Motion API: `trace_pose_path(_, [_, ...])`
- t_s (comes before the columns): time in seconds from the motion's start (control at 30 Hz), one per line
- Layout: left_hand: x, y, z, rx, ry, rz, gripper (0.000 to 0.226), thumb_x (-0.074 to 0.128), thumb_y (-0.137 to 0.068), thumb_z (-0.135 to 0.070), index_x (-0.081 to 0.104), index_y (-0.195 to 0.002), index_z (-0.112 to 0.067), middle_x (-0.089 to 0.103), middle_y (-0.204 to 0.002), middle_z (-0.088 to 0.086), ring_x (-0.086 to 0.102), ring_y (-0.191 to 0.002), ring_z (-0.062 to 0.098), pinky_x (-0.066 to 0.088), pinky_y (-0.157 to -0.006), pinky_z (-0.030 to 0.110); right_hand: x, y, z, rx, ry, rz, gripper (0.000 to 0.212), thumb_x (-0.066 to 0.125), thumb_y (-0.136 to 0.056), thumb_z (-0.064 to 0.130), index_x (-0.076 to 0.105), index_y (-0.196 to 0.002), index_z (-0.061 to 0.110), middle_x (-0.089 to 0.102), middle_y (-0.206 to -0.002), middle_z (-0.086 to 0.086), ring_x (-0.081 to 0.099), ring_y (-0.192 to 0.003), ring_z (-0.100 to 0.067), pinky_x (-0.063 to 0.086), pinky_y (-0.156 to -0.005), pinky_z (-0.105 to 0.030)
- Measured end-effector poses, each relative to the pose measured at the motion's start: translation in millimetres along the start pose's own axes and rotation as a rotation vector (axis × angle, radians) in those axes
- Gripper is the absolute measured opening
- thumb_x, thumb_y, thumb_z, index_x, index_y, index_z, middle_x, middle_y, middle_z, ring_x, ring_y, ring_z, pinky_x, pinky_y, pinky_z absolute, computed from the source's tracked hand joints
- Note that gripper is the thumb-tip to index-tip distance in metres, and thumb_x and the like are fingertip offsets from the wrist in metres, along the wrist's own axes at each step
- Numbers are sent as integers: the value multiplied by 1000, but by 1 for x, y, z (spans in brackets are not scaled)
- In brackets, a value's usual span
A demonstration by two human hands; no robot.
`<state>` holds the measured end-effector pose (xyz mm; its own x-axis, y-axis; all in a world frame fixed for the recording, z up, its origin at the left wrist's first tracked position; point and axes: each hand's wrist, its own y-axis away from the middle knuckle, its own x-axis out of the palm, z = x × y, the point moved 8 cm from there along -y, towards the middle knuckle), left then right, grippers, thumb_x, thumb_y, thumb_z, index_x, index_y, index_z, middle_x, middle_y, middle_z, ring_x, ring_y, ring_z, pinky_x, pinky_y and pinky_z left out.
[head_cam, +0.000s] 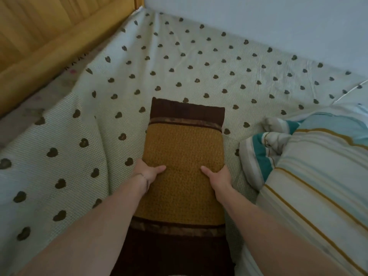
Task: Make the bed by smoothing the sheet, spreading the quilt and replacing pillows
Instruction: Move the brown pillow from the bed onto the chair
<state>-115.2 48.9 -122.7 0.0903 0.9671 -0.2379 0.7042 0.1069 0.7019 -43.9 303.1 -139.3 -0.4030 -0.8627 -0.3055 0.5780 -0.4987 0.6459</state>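
Heart-printed sheet (199, 62) covers the bed between a wooden headboard (49, 36) and white wall (258, 16). At centre lies a long pillow (184, 148), woven ochre with dark brown ends, its long axis running straight away from the person. Left hand (148, 172) and right hand (218, 174) grip its opposite sides, thumbs on top. A bunched striped quilt (308, 166) waits to the right.

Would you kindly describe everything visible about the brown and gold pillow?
The pillow is long and rectangular, with a woven mustard-gold middle and dark brown end bands edged by thin stripes. It lies lengthwise over the heart-print sheet. The left hand and right hand grip its two long sides, thumbs on top.
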Motion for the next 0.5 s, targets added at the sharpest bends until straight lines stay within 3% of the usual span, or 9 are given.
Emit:
trace_pose_path(0.23, [-44, 100, 1, -62, 98, -40, 90, 84, -72, -22, 34, -146, -7, 43, -146, 14, 45, -129, 30, 36, -107, 46, -20, 85, 58, -190, 244, 57, 75, 78, -78, 41, 41, -138, 16, 55, -134, -3, 53, -123, -26, 46, -103, -46])
trace_pose_path(0.4, [-71, 186, -43, -16, 77, -43, 91, 85, -71, -30, 37, -144, -2, 46, -143, 17, 48, -126, 32, 38, -105, 43, -52, 159, 118, -285, 311, 78, 74, 78, -78, 44, 43, -137, 16, 57, -131, -3, 56, -118, -25, 50, -95, -42])
trace_pose_path(0.5, [-81, 233, -72, 24, 31, -15, 81, 74, -81, -40, 38, -143, -1, 45, -143, 18, 47, -127, 32, 38, -105, 41, -81, 203, 145, -335, 331, 56, 76, 75, -79, 50, 42, -137, 15, 56, -131, -4, 56, -117, -25, 49, -89, -38])
